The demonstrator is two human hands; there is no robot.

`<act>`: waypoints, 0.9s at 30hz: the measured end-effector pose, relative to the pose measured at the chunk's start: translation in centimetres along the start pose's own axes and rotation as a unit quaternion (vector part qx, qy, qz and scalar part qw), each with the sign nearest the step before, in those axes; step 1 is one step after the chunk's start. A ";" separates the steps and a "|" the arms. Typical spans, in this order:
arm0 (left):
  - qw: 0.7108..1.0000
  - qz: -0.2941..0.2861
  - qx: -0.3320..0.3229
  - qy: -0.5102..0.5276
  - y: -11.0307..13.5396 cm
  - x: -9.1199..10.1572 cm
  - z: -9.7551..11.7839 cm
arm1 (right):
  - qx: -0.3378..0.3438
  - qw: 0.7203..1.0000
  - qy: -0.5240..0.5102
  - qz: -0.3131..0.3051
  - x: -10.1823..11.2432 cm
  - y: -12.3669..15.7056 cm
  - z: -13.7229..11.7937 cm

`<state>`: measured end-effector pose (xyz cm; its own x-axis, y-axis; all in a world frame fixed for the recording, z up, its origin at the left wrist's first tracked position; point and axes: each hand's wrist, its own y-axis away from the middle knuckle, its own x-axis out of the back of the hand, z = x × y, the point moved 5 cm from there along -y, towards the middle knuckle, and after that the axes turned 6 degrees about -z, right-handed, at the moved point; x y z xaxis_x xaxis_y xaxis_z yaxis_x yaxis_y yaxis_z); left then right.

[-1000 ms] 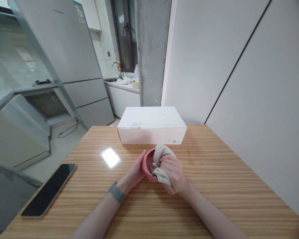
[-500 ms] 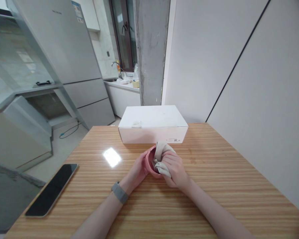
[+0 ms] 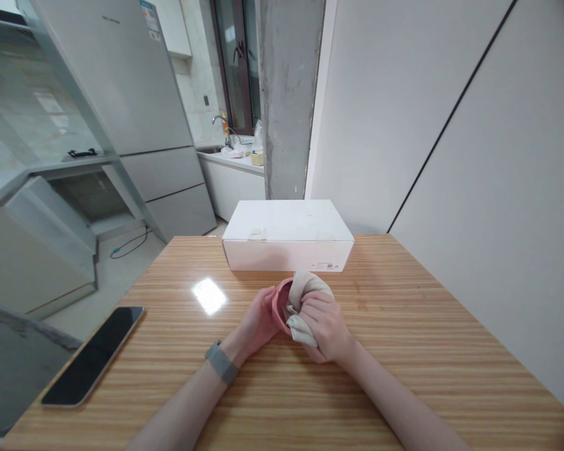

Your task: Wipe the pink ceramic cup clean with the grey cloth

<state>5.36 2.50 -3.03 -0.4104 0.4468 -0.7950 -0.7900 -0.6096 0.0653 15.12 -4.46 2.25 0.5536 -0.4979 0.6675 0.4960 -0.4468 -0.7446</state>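
Pink bowl [image 3: 280, 305]: being held tilted between both hands.
Left hand [image 3: 259, 321]: cupping the bowl's outer wall.
Right hand [image 3: 324, 327]: clamping a beige cloth [image 3: 301, 315] against the bowl's interior.

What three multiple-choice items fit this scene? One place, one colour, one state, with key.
1. Where is the phone?
A in the right hand
B on the table, left of the bowl
C under the bowl

2. What colour is the bowl?
A pink
B grey
C white

3. What is the right hand doing?
A resting flat on the table
B holding the phone
C gripping a cloth

Key:
1 B: it lies on the tabletop, left of the hands.
2 A: its rim shows pink.
3 C: its fingers close over the bunched cloth at the bowl.
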 end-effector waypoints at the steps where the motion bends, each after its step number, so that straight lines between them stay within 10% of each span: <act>1: 1.000 -0.002 -0.006 0.000 0.0 -0.1 0.1 | 0.005 1.000 0.005 -0.005 0.1 0.0 0.0; 27: 0.999 0.004 0.024 -0.033 0.1 1.0 -0.6 | -0.037 0.997 -0.069 -0.001 0.8 0.0 1.3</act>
<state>5.09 2.48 -4.21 -0.4450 0.4846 -0.7531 -0.8066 -0.5823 0.1020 16.45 -3.86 2.74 0.6422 -0.3913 0.6591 0.4501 -0.5035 -0.7375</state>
